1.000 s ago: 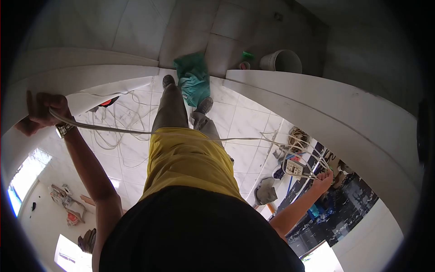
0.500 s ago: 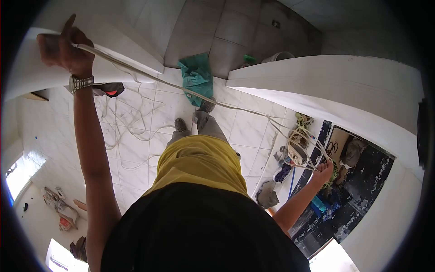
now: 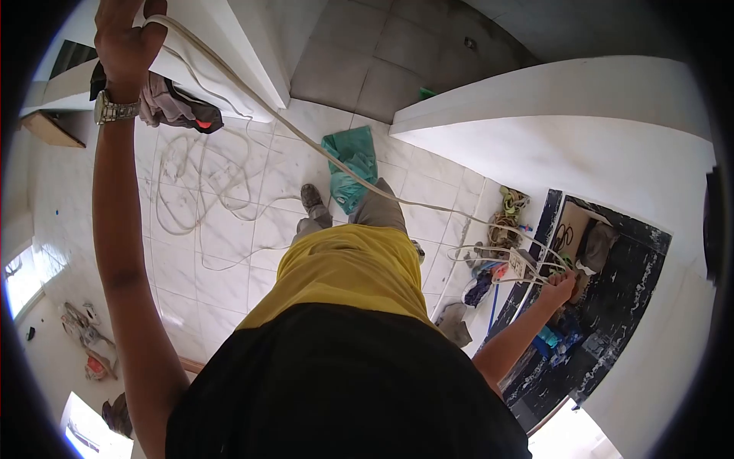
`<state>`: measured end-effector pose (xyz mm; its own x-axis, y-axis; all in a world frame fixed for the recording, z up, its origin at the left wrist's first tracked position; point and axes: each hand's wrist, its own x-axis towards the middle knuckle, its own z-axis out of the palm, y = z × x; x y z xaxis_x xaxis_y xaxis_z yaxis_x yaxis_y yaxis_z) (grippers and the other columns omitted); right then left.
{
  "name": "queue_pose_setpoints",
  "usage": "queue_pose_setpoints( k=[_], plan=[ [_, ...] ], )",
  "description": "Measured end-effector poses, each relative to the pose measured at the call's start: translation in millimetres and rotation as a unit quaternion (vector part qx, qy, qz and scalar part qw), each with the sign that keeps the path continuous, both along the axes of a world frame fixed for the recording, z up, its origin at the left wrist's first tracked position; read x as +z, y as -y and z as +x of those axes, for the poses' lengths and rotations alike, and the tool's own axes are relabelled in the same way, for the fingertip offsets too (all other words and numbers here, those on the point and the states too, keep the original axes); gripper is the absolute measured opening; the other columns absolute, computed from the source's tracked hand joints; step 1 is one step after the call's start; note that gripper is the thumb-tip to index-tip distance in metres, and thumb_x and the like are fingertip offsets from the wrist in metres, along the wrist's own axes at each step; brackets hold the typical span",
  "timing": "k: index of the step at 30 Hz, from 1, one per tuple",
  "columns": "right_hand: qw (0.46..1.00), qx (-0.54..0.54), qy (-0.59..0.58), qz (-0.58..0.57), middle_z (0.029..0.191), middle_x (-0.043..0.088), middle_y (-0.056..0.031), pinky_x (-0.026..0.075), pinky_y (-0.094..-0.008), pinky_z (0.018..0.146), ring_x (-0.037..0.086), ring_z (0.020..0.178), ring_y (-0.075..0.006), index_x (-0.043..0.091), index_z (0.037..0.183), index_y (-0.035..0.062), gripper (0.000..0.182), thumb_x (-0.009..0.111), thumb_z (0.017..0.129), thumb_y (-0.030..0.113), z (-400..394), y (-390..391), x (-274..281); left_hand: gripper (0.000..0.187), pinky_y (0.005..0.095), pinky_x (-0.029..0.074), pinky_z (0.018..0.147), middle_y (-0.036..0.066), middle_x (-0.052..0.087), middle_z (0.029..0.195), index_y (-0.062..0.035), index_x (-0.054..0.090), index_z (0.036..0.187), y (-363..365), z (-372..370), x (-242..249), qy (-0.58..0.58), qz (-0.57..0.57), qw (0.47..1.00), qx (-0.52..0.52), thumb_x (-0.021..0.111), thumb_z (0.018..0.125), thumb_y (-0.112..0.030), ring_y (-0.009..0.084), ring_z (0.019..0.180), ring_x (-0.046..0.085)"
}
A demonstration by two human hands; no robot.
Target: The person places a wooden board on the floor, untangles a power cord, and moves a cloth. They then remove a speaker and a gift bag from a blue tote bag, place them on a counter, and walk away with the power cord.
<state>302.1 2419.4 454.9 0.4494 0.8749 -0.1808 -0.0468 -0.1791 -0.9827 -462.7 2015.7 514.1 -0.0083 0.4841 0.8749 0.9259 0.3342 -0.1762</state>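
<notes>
White cable (image 3: 325, 150) stretches across the view from upper left to right, between my two hands. At the upper left edge, my left hand (image 3: 126, 42), with a metal watch at the wrist, has the cable running from between its thumb and fingers; its fingertips are partly cut off. Far to the right, my right hand (image 3: 559, 287) is closed on the cable, with several loops hanging beside it. More thin cable (image 3: 200, 203) lies in loose loops on the white tiled floor.
A green plastic bag (image 3: 353, 164) lies on the floor by my feet. White walls (image 3: 550, 145) stand at both sides of a doorway. Tools, clothes and a black marbled slab (image 3: 612, 329) are at the right. A backpack (image 3: 180, 107) lies near my left wrist.
My left hand has moved up toward the top edge, and the view has shifted. The cable loops by my right hand have changed shape, and my right hand sits slightly farther right.
</notes>
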Motion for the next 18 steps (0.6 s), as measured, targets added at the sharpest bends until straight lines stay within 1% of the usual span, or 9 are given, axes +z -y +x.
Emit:
queue_pose_setpoints(
  k=[4,5,6,9,11,13,15,16,18],
  plan=[
    [0.999,0.032,-0.007,0.001,0.064,0.019,0.0045,0.019,-0.0322,0.048,0.013,0.054,-0.0105,0.025,0.072,0.0150,0.040,0.059,0.092,0.005,4.0,3.8,-5.0,0.022,0.0440,0.040,0.107,0.010,0.068,0.118,-0.0055,0.071,0.103,-9.8,-10.2,-8.7,-0.068,-0.083,0.992,0.071,0.054,0.089,-0.009,0.0268,0.121,0.057],
    [0.999,0.040,-0.015,0.014,0.063,0.019,0.0047,0.019,-0.0309,0.046,0.014,0.052,-0.0098,0.028,0.072,0.0146,0.039,0.060,0.092,0.005,8.0,6.8,-7.2,0.035,0.0437,0.038,0.098,-0.002,0.065,0.128,-0.0272,0.074,0.112,3.5,-46.5,-25.3,-0.062,-0.136,0.980,0.130,0.062,0.080,-0.017,0.0123,0.101,0.064],
    [0.999,0.028,-0.027,0.000,0.062,0.020,0.0048,0.019,-0.0303,0.046,0.016,0.052,-0.0093,0.030,0.071,0.0143,0.038,0.061,0.090,0.006,23.1,8.9,-9.3,0.037,0.0458,0.032,0.106,-0.016,0.065,0.127,-0.0321,0.073,0.113,1.7,-54.3,-30.6,-0.040,-0.093,0.985,0.136,0.063,0.078,-0.024,0.0033,0.099,0.067],
    [0.998,-0.003,-0.051,-0.032,0.061,0.023,0.0052,0.020,-0.0279,0.043,0.019,0.049,-0.0081,0.035,0.070,0.0139,0.034,0.064,0.089,0.008,43.1,11.7,-24.4,0.035,0.0321,0.051,0.089,0.011,0.068,0.111,-0.0081,0.071,0.109,-5.8,-18.6,-33.5,0.079,-0.113,0.990,0.028,0.055,0.079,0.000,0.0163,0.092,0.063],
    [0.997,-0.013,-0.051,-0.063,0.061,0.023,0.0056,0.020,-0.0272,0.043,0.019,0.049,-0.0077,0.036,0.070,0.0145,0.034,0.063,0.090,0.010,66.9,25.6,-32.8,0.045,0.0314,0.051,0.083,0.006,0.069,0.113,-0.0030,0.068,0.107,-10.1,31.5,-78.1,0.317,-0.125,0.933,-0.113,0.044,0.074,0.016,0.0152,0.082,0.062],
    [0.996,-0.007,-0.030,-0.089,0.060,0.022,0.0064,0.020,-0.0261,0.041,0.019,0.048,-0.0069,0.036,0.070,0.0154,0.034,0.063,0.091,0.013,87.4,42.9,-40.5,0.047,0.0358,0.051,0.076,0.013,0.064,0.106,-0.0021,0.062,0.114,41.1,57.4,-168.0,0.459,-0.364,0.807,-0.075,0.046,0.074,0.018,0.0249,0.082,0.062],
    [0.989,-0.024,0.016,-0.143,0.059,0.022,0.0068,0.019,-0.0260,0.041,0.019,0.047,-0.0065,0.036,0.069,0.0160,0.034,0.063,0.090,0.015,110.8,61.2,-56.5,0.051,0.0415,0.050,0.090,0.017,0.059,0.118,-0.0084,0.059,0.124,115.2,90.1,-256.8,0.538,-0.635,0.555,0.002,0.053,0.076,0.008,0.0313,0.108,0.059],
    [0.982,-0.035,0.042,-0.178,0.059,0.022,0.0070,0.018,-0.0257,0.041,0.018,0.047,-0.0061,0.036,0.069,0.0165,0.034,0.064,0.089,0.015,118.0,72.5,-62.6,0.066,0.0425,0.045,0.101,0.016,0.055,0.131,-0.0120,0.055,0.134,139.5,103.0,-291.5,0.522,-0.779,0.343,0.048,0.071,0.070,-0.010,0.0338,0.124,0.053],
    [0.968,-0.035,0.093,-0.231,0.059,0.022,0.0074,0.017,-0.0251,0.041,0.018,0.046,-0.0054,0.036,0.069,0.0174,0.034,0.065,0.087,0.016,129.9,92.2,-82.4,0.088,0.0421,0.042,0.106,0.017,0.056,0.137,-0.0154,0.054,0.139,117.2,130.4,-355.0,0.421,-0.904,0.074,-0.033,0.082,0.056,-0.028,0.0331,0.129,0.051]
  ],
)
